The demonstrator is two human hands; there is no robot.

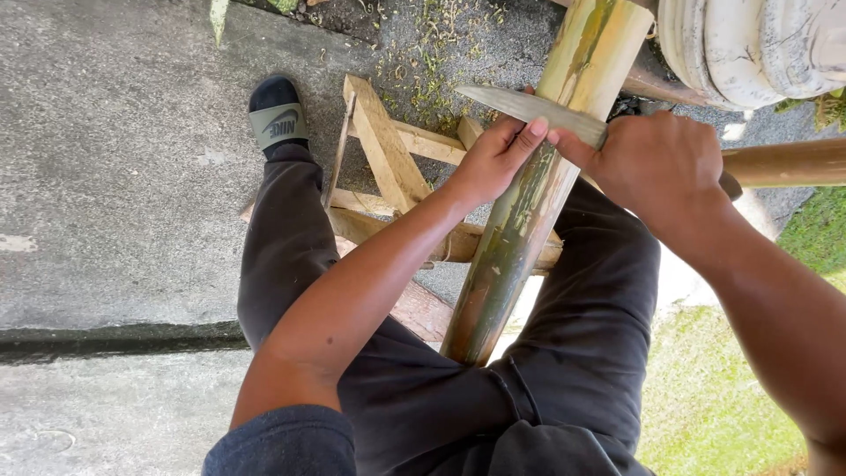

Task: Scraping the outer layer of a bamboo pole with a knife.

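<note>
Two hands on one blade, laid across a bamboo pole point(520, 220). Left hand point(493, 159) presses fingers flat on the back of the knife blade point(529, 107), thumb side against the pole, not a full fist. Right hand point(661, 167) is closed around the knife handle; only a dark butt end shows past the knuckles at the right. Blade is long, grey, tip pointing left, lying crosswise on the pole's upper part, touching it.

Bamboo pole runs from the lap up toward the top edge, tilted slightly right. Lower end sits between the thighs against dark trousers point(573, 353). Skin is green and brown low down, pale yellow stripped surface near the top. Pole rests over a wooden sawhorse frame point(388, 150), pale timber, crossed legs, just behind the left hand.

Left foot in a black sock and olive slide sandal point(278, 119) is planted on grey concrete ground point(115, 176), beside the frame. Second brown pole point(784, 163) lies crosswise at the right, partly hidden behind the right hand. White ribbed container point(749, 44) at top right, maybe a pot or stacked tubs, contents not visible. Grass point(714, 405) at lower right, moss and debris on the ground near the top.
</note>
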